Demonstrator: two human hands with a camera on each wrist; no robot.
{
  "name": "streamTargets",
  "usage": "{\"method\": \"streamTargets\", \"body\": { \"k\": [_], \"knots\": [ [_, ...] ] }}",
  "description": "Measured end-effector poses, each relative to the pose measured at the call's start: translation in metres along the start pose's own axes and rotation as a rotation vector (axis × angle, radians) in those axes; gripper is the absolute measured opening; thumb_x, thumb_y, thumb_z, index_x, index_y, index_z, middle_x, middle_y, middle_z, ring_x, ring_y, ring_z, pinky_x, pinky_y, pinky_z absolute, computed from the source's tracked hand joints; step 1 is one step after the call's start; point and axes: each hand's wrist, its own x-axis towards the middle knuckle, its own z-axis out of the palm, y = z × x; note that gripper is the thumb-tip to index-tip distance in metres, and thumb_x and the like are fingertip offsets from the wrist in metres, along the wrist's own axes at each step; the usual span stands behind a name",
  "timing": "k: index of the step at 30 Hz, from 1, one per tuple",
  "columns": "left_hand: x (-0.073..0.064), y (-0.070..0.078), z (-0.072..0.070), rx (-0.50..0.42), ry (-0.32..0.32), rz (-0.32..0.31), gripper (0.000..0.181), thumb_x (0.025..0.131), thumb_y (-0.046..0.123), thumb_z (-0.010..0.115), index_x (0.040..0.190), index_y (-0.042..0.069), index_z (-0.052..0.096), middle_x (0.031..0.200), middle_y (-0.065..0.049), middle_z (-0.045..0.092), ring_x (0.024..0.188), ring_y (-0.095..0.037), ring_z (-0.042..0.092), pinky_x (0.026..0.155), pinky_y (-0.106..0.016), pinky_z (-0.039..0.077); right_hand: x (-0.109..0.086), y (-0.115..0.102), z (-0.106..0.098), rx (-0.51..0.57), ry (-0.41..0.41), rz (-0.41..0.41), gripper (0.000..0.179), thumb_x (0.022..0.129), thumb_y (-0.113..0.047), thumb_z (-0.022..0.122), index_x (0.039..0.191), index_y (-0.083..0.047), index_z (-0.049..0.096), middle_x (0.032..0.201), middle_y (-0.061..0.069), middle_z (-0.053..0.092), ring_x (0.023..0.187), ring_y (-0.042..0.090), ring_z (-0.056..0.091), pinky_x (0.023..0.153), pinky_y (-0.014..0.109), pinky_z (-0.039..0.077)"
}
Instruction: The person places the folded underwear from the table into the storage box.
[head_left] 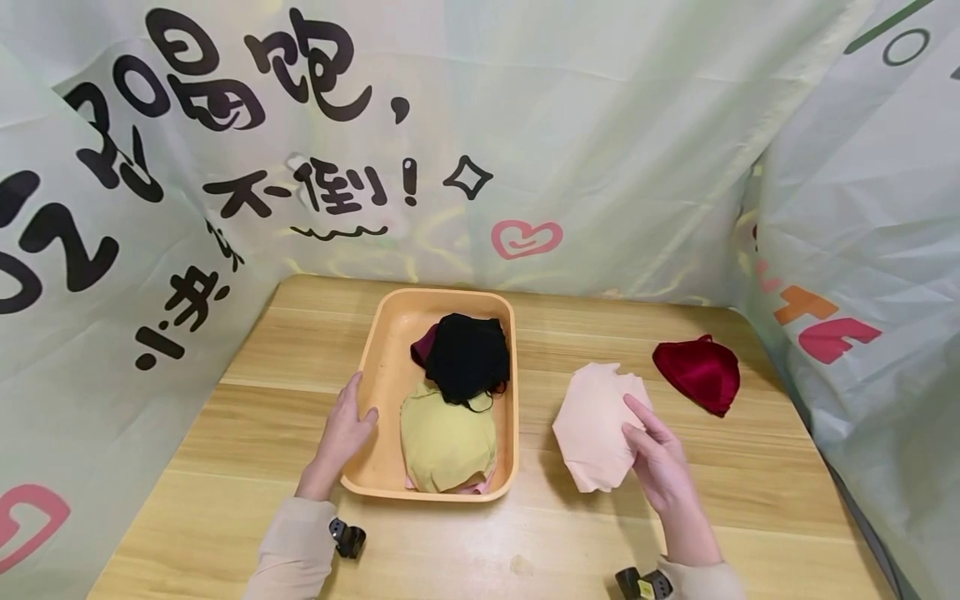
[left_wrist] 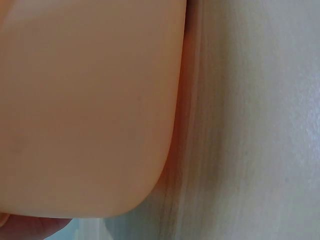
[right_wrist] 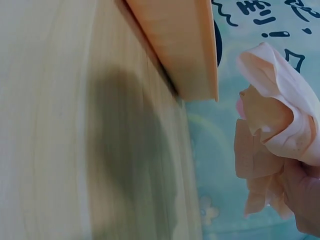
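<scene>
My right hand (head_left: 662, 467) pinches a folded pale pink bra (head_left: 594, 429) between thumb and fingers, to the right of an orange plastic bin (head_left: 516, 450). In the right wrist view the bra (right_wrist: 292, 110) hangs in loose folds above the table. My left hand (head_left: 347, 429) holds the bin's left wall, its thumb over the rim and its fingers outside. Inside the bin lie a black bra (head_left: 467, 358), a yellow-green bra (head_left: 448, 442) in front of it, and a dark maroon piece (head_left: 423, 345) partly hidden behind the black one. Pink fabric peeks out beneath the yellow-green bra.
A dark red satiny bra (head_left: 701, 372) lies folded at the table's right rear. The wooden table (head_left: 450, 554) has printed fabric curtains (head_left: 637, 150) around its back and sides. A small black camera sits at each wrist.
</scene>
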Motion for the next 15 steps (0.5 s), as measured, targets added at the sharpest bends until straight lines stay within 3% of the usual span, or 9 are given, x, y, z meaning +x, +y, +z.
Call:
{"method": "streamTargets", "body": {
  "k": [5, 15],
  "knots": [
    [-0.001, 0.001, 0.0, -0.001, 0.003, 0.0, 0.067, 0.086, 0.005, 0.051, 0.141, -0.007, 0.014, 0.142, -0.032, 0.023, 0.127, -0.048, 0.025, 0.103, -0.057, 0.027, 0.002, 0.002, 0.008, -0.002, -0.014, 0.0, 0.044, 0.089, 0.007, 0.045, 0.108, -0.025, 0.068, 0.092, -0.007, 0.058, 0.071, 0.001, 0.055, 0.063, 0.016, 0.049],
    [-0.001, 0.001, 0.0, 0.009, 0.003, 0.0, 0.068, 0.086, 0.007, 0.05, 0.141, -0.006, 0.014, 0.142, -0.032, 0.022, 0.126, -0.049, 0.027, 0.102, -0.058, 0.028, 0.009, 0.01, 0.029, -0.023, -0.003, 0.037, 0.044, 0.087, 0.007, 0.048, 0.105, -0.028, 0.068, 0.083, -0.009, 0.051, 0.065, 0.0, 0.049, 0.061, 0.015, 0.046]
  ]
}}
